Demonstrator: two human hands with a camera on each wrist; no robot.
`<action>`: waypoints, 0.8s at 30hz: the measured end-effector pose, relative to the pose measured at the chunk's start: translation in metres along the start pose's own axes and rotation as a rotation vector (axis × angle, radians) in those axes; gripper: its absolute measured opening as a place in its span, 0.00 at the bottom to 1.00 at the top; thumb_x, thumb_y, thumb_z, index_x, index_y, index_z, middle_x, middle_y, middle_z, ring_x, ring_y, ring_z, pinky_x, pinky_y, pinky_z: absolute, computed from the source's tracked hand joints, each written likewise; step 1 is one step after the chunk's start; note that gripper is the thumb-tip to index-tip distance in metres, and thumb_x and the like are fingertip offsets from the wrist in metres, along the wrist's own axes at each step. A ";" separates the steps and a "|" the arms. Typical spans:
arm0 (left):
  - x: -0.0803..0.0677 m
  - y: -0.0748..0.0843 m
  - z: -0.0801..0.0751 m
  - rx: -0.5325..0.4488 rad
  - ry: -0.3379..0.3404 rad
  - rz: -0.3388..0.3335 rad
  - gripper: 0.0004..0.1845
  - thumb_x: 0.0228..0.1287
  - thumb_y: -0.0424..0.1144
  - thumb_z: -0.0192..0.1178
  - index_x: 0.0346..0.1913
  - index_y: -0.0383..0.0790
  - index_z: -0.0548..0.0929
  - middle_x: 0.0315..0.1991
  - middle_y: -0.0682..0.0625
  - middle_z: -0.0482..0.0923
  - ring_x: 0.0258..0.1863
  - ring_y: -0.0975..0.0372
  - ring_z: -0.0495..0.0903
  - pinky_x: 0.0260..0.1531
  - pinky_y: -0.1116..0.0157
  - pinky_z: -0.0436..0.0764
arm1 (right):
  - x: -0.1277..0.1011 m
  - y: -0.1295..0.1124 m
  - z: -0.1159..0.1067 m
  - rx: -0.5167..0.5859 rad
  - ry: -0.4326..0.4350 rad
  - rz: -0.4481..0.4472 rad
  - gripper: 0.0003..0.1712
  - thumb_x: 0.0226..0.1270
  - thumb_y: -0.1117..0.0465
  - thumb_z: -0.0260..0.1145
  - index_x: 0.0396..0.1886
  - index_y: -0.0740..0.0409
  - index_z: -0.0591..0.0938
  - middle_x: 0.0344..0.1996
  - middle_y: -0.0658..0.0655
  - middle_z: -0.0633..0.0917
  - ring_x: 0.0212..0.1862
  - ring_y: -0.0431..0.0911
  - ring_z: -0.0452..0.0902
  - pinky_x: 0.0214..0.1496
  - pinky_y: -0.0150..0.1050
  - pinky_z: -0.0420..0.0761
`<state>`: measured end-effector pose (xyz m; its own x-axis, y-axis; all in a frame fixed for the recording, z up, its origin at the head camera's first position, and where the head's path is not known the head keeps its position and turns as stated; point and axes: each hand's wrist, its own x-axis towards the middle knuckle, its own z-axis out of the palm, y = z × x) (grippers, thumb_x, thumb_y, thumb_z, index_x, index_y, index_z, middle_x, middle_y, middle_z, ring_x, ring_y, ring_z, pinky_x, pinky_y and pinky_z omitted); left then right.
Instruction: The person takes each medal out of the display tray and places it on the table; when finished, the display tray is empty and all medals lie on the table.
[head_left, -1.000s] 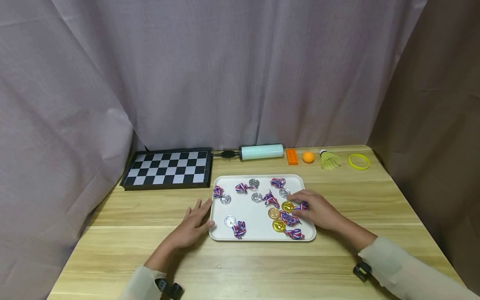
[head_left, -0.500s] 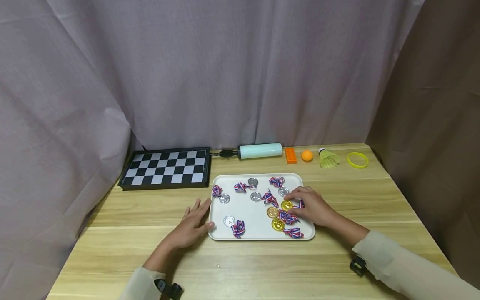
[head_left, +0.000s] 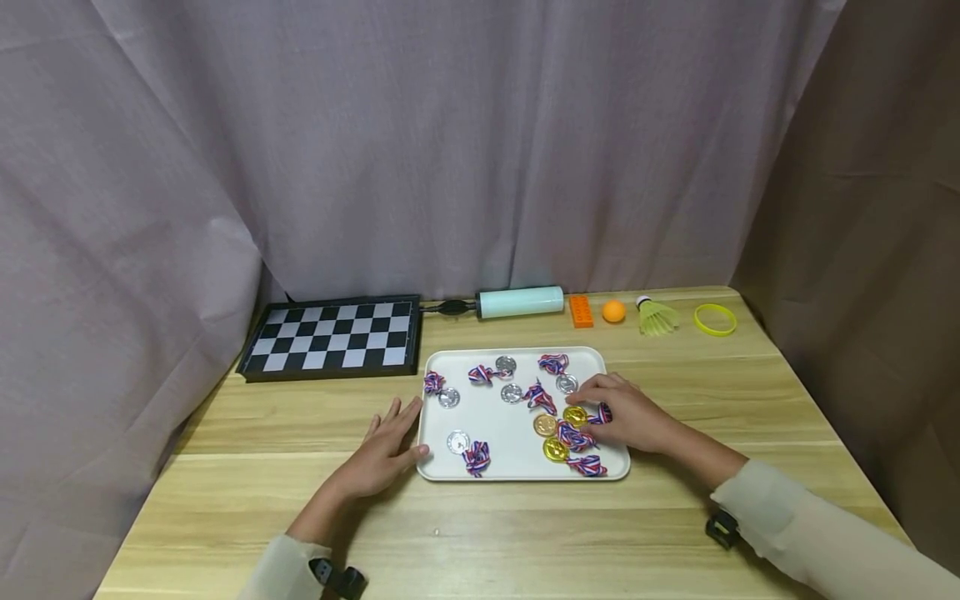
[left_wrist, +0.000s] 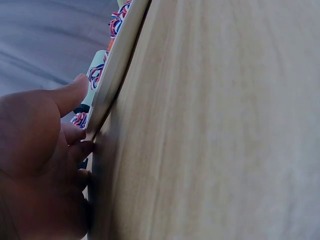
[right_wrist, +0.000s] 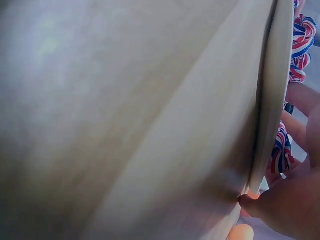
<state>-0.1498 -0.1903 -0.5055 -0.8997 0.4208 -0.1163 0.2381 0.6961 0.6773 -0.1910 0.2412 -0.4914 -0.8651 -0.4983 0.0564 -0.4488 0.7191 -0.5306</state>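
A white tray [head_left: 510,437] lies mid-table with several silver medals [head_left: 458,442] and gold medals [head_left: 555,449], each on a red-white-blue ribbon. My left hand [head_left: 397,433] lies flat on the table against the tray's left edge, fingers straight, thumb at the front corner. The left wrist view shows that hand [left_wrist: 45,150] touching the tray rim [left_wrist: 117,70]. My right hand [head_left: 611,408] reaches into the tray's right side, and its curled fingers pinch a gold medal [head_left: 575,414] and its ribbon. The right wrist view shows only the tray rim [right_wrist: 272,100], ribbons [right_wrist: 300,42] and blurred fingers [right_wrist: 290,205].
Along the back stand a folded chessboard [head_left: 333,335], a pale green cylinder [head_left: 521,302], an orange brick [head_left: 581,311], an orange ball [head_left: 614,311], a green shuttlecock [head_left: 656,317] and a yellow wristband [head_left: 716,320]. Curtains close in the back and sides.
My right hand's fingers have drawn in slightly around the gold medal. The left hand and the tray have not moved.
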 end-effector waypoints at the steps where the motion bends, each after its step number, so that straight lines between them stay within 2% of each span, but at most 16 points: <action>1: 0.000 0.000 0.000 0.002 0.001 0.000 0.43 0.77 0.51 0.57 0.83 0.40 0.47 0.83 0.44 0.45 0.83 0.45 0.34 0.78 0.40 0.30 | 0.000 0.000 0.000 -0.004 -0.005 -0.006 0.25 0.60 0.57 0.79 0.58 0.49 0.87 0.54 0.52 0.83 0.59 0.55 0.74 0.64 0.61 0.71; 7: 0.000 -0.001 0.002 0.019 0.012 0.002 0.43 0.77 0.49 0.57 0.83 0.40 0.47 0.83 0.44 0.46 0.83 0.44 0.36 0.78 0.39 0.32 | 0.000 0.001 0.001 -0.021 0.008 -0.043 0.20 0.59 0.58 0.80 0.52 0.48 0.88 0.50 0.49 0.84 0.58 0.53 0.75 0.62 0.59 0.71; 11: 0.000 0.000 0.002 0.022 0.016 0.002 0.43 0.77 0.50 0.57 0.83 0.40 0.48 0.83 0.44 0.46 0.83 0.44 0.36 0.78 0.39 0.32 | 0.000 0.001 0.000 -0.041 0.006 -0.050 0.20 0.58 0.58 0.80 0.50 0.49 0.85 0.50 0.52 0.84 0.58 0.55 0.76 0.62 0.61 0.72; 15: 0.001 0.001 0.001 0.016 0.015 0.001 0.43 0.77 0.50 0.57 0.84 0.40 0.48 0.83 0.44 0.46 0.83 0.44 0.36 0.78 0.39 0.32 | -0.001 0.001 -0.005 0.021 -0.020 -0.021 0.20 0.61 0.58 0.79 0.51 0.51 0.82 0.53 0.55 0.83 0.58 0.55 0.76 0.63 0.61 0.72; 18: 0.001 0.001 0.001 0.015 0.007 -0.007 0.43 0.77 0.51 0.57 0.84 0.41 0.47 0.84 0.45 0.45 0.83 0.45 0.35 0.78 0.40 0.31 | -0.002 0.002 -0.013 0.114 -0.041 0.019 0.20 0.64 0.58 0.77 0.52 0.52 0.81 0.52 0.55 0.83 0.54 0.52 0.76 0.60 0.53 0.76; 22: 0.000 0.001 0.000 0.012 -0.006 -0.019 0.44 0.77 0.51 0.57 0.84 0.42 0.46 0.84 0.46 0.44 0.83 0.47 0.34 0.78 0.41 0.31 | -0.002 0.010 -0.025 0.214 -0.049 0.071 0.20 0.66 0.59 0.75 0.54 0.55 0.80 0.45 0.53 0.83 0.45 0.47 0.76 0.47 0.39 0.79; 24: 0.000 0.001 0.000 0.010 -0.004 -0.020 0.44 0.77 0.51 0.57 0.84 0.42 0.46 0.84 0.46 0.44 0.83 0.47 0.34 0.78 0.41 0.31 | -0.003 0.017 -0.031 0.239 -0.042 0.105 0.20 0.67 0.60 0.75 0.56 0.56 0.80 0.43 0.53 0.83 0.43 0.47 0.75 0.45 0.37 0.79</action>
<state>-0.1491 -0.1893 -0.5048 -0.9027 0.4094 -0.1325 0.2239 0.7099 0.6678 -0.2032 0.2695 -0.4741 -0.8920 -0.4501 -0.0423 -0.2868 0.6358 -0.7166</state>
